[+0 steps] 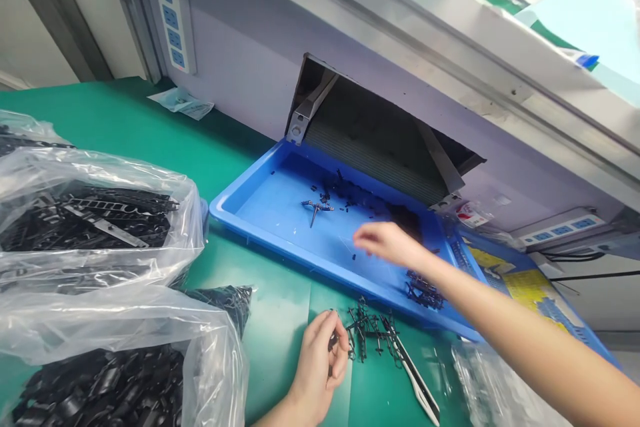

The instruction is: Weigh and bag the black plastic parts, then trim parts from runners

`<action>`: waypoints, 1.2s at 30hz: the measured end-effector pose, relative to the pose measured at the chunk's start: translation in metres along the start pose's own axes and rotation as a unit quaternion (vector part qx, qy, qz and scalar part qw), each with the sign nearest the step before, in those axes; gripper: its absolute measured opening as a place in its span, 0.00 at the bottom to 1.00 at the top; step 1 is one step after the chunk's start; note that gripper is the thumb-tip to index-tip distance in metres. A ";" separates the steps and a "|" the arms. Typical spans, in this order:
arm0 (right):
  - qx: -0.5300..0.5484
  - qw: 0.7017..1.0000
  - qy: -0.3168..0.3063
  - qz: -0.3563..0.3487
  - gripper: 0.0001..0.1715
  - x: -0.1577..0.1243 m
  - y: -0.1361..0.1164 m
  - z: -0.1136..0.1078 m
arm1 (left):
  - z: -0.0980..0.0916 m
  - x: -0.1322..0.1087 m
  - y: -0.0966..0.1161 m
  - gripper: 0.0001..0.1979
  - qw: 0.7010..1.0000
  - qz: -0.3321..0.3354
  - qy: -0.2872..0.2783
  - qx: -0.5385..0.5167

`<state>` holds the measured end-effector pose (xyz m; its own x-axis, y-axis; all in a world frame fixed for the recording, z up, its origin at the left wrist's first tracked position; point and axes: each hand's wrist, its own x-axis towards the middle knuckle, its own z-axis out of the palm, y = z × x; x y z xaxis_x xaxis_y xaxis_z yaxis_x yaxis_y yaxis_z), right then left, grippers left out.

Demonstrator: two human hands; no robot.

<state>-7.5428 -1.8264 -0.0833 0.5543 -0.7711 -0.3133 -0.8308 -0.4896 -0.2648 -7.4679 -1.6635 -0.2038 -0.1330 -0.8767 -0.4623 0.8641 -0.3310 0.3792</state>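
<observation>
My left hand rests on the green mat near the front edge, fingers curled in a pinch on a small black plastic part. Just right of it lies a black plastic sprue frame with small parts attached. My right hand reaches out over the blue tray, blurred by motion, fingers pointing left; I cannot tell whether it holds anything. Small black bits lie scattered in the tray, and another black sprue piece sits at its near right rim.
Clear plastic bags full of black plastic frames fill the left side. White tweezers lie by the sprue frame. A grey wall with a dark opening stands behind the tray, with power strips mounted on it.
</observation>
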 end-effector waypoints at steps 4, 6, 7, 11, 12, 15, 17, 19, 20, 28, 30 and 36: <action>-0.057 0.981 0.063 0.177 0.10 0.064 0.067 -0.030 | 0.001 0.002 -0.003 0.27 0.999 0.017 0.010 0.032; -0.073 0.973 0.072 0.207 0.10 0.084 0.091 -0.030 | 0.001 0.003 -0.005 0.27 0.999 0.027 0.006 0.042; -0.080 0.971 0.073 0.215 0.09 0.092 0.100 -0.027 | 0.001 0.004 -0.006 0.27 0.998 0.030 0.003 0.046; -0.099 0.971 0.065 0.206 0.08 0.103 0.109 -0.015 | 0.000 0.005 -0.005 0.27 0.998 0.034 -0.004 0.048; -0.102 0.972 0.062 0.201 0.07 0.102 0.107 -0.015 | 0.000 0.005 -0.005 0.26 0.999 0.033 -0.006 0.040; -0.095 0.981 0.043 0.162 0.09 0.093 0.096 -0.017 | 0.000 0.004 -0.003 0.25 1.000 0.022 -0.011 0.005; -0.082 0.990 0.007 0.116 0.12 0.082 0.085 -0.017 | 0.000 0.004 -0.001 0.24 1.000 0.006 -0.014 -0.023; -0.077 0.994 -0.030 0.072 0.13 0.071 0.074 -0.012 | -0.001 0.004 0.001 0.21 0.999 0.003 -0.019 -0.047; -0.079 0.995 -0.039 0.055 0.14 0.066 0.069 -0.008 | -0.001 0.003 0.002 0.20 0.998 0.008 -0.019 -0.055; -0.091 0.995 0.006 0.044 0.10 0.056 0.061 0.017 | 0.002 0.002 0.009 0.19 0.996 0.031 -0.012 -0.086; -0.082 0.995 0.011 0.051 0.09 0.056 0.063 0.018 | 0.002 0.002 0.010 0.19 0.995 0.036 -0.023 -0.088; -0.024 0.999 0.006 0.041 0.08 0.040 0.058 0.005 | -0.001 0.002 0.008 0.19 0.995 0.037 -0.051 -0.080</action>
<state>-7.5689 -1.8831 -0.1161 0.4839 -0.8143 -0.3206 -0.8749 -0.4432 -0.1951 -7.4604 -1.6676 -0.2023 -0.1071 -0.9300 -0.3516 0.9386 -0.2112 0.2727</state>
